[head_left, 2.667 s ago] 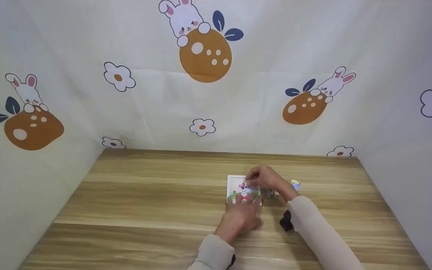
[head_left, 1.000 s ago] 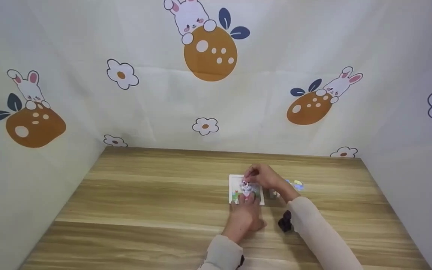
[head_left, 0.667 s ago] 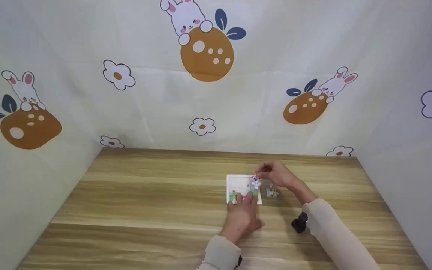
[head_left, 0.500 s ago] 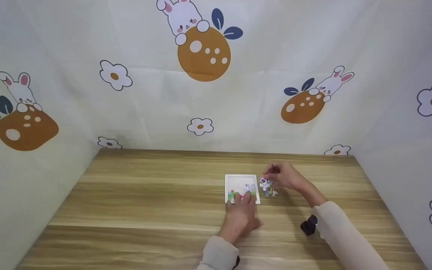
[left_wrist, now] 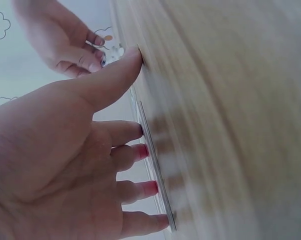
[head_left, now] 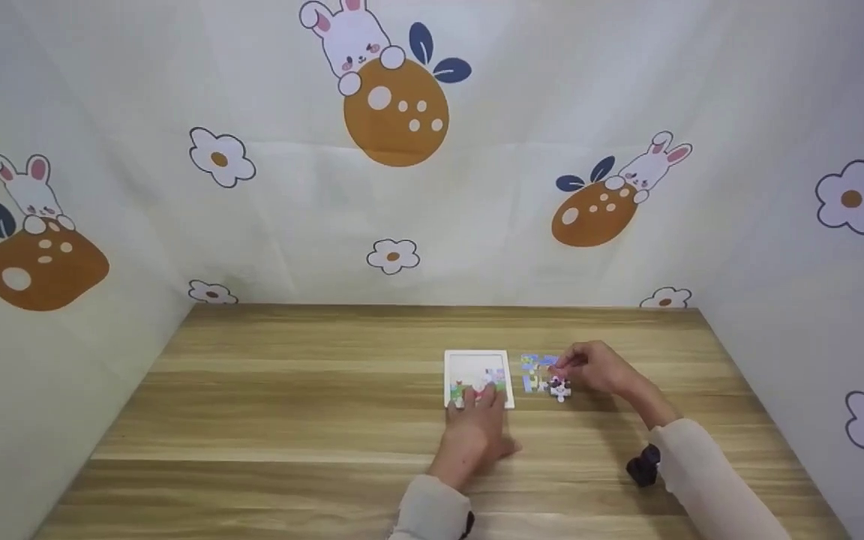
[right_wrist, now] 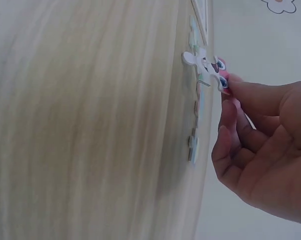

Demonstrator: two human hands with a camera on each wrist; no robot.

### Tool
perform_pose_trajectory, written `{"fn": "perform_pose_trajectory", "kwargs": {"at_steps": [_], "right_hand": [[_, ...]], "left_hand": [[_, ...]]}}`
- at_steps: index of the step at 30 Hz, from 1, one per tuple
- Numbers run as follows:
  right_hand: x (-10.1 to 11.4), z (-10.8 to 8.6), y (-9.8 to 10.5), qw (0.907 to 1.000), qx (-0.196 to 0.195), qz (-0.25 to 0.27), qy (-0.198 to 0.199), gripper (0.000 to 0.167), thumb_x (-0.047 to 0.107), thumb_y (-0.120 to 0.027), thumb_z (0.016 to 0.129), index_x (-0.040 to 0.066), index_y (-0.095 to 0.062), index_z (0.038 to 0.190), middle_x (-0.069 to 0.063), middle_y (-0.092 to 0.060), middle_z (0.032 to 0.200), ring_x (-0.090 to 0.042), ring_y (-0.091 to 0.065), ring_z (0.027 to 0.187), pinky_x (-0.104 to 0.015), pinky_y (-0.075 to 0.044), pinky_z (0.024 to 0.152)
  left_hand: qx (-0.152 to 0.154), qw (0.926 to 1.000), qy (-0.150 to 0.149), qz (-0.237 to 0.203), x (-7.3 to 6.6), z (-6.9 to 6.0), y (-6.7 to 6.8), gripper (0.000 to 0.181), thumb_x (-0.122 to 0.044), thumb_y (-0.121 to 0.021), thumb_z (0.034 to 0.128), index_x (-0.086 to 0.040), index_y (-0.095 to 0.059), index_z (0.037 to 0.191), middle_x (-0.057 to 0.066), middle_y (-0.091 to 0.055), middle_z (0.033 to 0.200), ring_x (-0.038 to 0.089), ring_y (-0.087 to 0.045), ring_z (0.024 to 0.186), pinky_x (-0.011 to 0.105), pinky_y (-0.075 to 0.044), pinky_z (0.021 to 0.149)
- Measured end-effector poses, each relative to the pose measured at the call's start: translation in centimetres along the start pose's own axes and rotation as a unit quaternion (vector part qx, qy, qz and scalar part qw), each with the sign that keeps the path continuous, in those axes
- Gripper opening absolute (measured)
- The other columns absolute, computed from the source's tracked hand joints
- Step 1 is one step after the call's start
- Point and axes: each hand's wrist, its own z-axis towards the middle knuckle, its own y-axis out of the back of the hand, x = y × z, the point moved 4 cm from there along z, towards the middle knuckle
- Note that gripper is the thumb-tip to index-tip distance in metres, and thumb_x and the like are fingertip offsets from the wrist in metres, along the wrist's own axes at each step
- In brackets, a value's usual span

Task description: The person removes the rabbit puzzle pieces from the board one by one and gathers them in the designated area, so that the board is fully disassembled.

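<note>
A jigsaw piece (right_wrist: 206,67) with a white animal face and pink top is pinched between the thumb and fingers of my right hand (head_left: 603,367). It hangs just above the table, at the near right of several loose jigsaw pieces (head_left: 530,382). My left hand (head_left: 473,439) lies with outstretched fingers over the near edge of a square white puzzle frame (head_left: 478,353). In the left wrist view, its fingertips (left_wrist: 149,188) press on the frame's edge. Fitted pieces cover the lower part of the frame, partly hidden by those fingers; the upper part shows bare backing.
The wood-grain table (head_left: 289,405) is enclosed by a pale cloth backdrop (head_left: 289,217) printed with rabbits, oranges and flowers. A black wrist device (head_left: 643,466) sits beneath the right sleeve.
My right hand has lifted the animal-face piece out of the frame and carried it right, past the loose pieces and a little nearer. The left hand stays on the frame.
</note>
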Motion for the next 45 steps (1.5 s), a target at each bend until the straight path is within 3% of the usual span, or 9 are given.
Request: {"fn": "perform_pose_trajectory", "kwargs": {"at_steps": [7,14,21,26,33,39,45], "right_hand": [[-0.9,-0.5,-0.3,0.9987,-0.019,-0.022,-0.042,0.007,0.003,-0.072,0.089,-0.001,-0.073,0.095,-0.012,-0.072,0.093,-0.016,-0.059,0.081,-0.025,-0.048,0.073],[-1.1,-1.0,-1.0,0.9977,0.022,-0.063,-0.011,0.012,0.002,-0.077,0.084,0.002,-0.072,0.095,-0.008,-0.071,0.091,-0.014,-0.06,0.083,-0.027,-0.05,0.075],[-1.3,-0.8,-1.0,0.9981,0.021,-0.058,0.008,0.015,-0.003,-0.076,0.082,0.001,-0.073,0.097,-0.011,-0.072,0.095,-0.015,-0.061,0.084,-0.023,-0.05,0.073],[-1.2,-0.6,-1.0,0.9978,0.024,-0.06,0.016,0.016,-0.004,-0.074,0.084,0.0,-0.073,0.099,-0.012,-0.073,0.098,-0.016,-0.06,0.085,-0.023,-0.049,0.072],[-0.5,-0.2,-1.0,0.9972,0.018,-0.064,0.034,0.017,-0.008,-0.071,0.083,-0.002,-0.074,0.099,-0.014,-0.073,0.096,-0.014,-0.061,0.082,-0.021,-0.05,0.071],[0.8,0.2,-1.4,0.9968,-0.004,-0.071,0.037,0.011,-0.003,-0.073,0.085,0.0,-0.074,0.096,-0.011,-0.072,0.092,-0.016,-0.063,0.083,-0.028,-0.053,0.074],[2.7,1.5,-2.8,0.9976,-0.001,-0.059,0.035,0.012,0.0,-0.072,0.087,0.0,-0.074,0.099,-0.013,-0.07,0.098,-0.018,-0.064,0.086,-0.03,-0.054,0.076]], "left_hand": [[0.016,0.9992,-0.008,-0.036,0.3,0.2,0.0,0.073,-0.04,-0.068,0.0931,-0.014,-0.038,0.155,0.005,-0.032,0.165,0.035,-0.025,0.154,0.059,-0.027,0.122],[0.042,0.9958,-0.052,-0.063,1.0,0.4,0.0,0.074,-0.041,-0.064,0.0956,-0.01,-0.035,0.156,0.008,-0.024,0.168,0.038,-0.018,0.155,0.058,-0.021,0.124],[0.053,0.9885,-0.107,-0.093,2.4,0.3,0.1,0.07,-0.039,-0.066,0.0939,-0.011,-0.041,0.153,0.008,-0.024,0.168,0.035,-0.017,0.156,0.054,-0.021,0.126],[0.054,0.9852,-0.112,-0.117,2.9,0.3,0.1,0.067,-0.039,-0.065,0.095,-0.012,-0.043,0.152,0.007,-0.022,0.168,0.033,-0.015,0.157,0.053,-0.018,0.127],[0.054,0.9841,-0.095,-0.14,2.8,0.1,0.1,0.067,-0.038,-0.064,0.0964,-0.012,-0.041,0.153,0.006,-0.02,0.169,0.031,-0.011,0.158,0.052,-0.015,0.127],[0.047,0.9859,-0.097,-0.128,2.7,0.0,-0.1,0.067,-0.038,-0.064,0.0961,-0.012,-0.041,0.153,0.006,-0.021,0.168,0.033,-0.013,0.157,0.053,-0.017,0.127],[0.05,0.9868,-0.105,-0.112,2.5,0.0,-0.1,0.075,-0.04,-0.07,0.0911,-0.01,-0.04,0.154,0.005,-0.024,0.168,0.036,-0.013,0.156,0.056,-0.017,0.126]]}}
